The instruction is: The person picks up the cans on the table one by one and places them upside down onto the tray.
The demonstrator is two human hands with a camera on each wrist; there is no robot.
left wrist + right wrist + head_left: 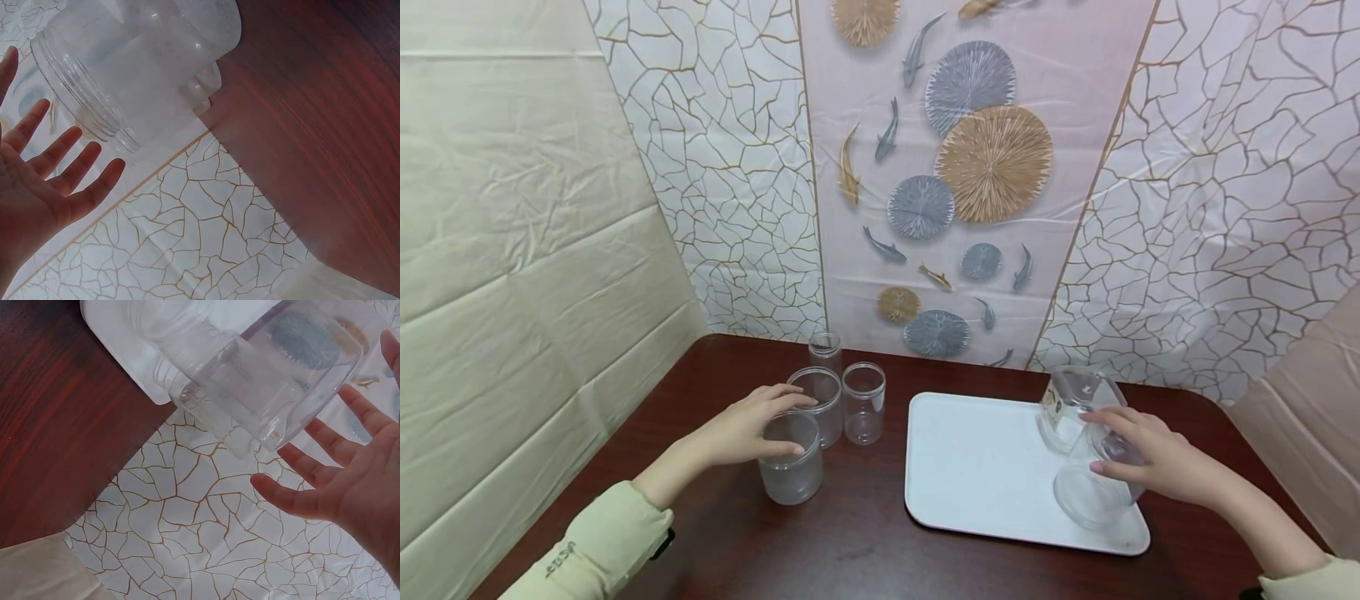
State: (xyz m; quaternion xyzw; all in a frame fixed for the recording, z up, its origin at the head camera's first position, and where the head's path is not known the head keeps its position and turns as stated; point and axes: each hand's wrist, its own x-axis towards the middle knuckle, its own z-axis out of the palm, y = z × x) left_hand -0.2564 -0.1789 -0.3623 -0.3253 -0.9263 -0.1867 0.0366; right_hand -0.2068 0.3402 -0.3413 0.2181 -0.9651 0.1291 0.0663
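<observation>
My left hand (752, 429) hovers with spread fingers at the top of a clear wide jar (792, 482), which stands mouth up on the dark table. In the left wrist view its fingers are apart from the jar's threaded rim (75, 94). Over the right part of a white tray (977, 462), my right hand (1165, 458) is beside a clear jar (1086, 496) standing mouth down. The right wrist view shows that jar's flat base (312, 394) close to the extended fingertips. Neither hand grips anything.
Behind the left jar stand another wide clear jar (829, 421), a narrower jar (863, 408) and a slim one (825, 352) at the back. A clear container with a label (1063, 404) sits at the tray's back right corner. A patterned curtain (925, 250) closes off the table's far edge.
</observation>
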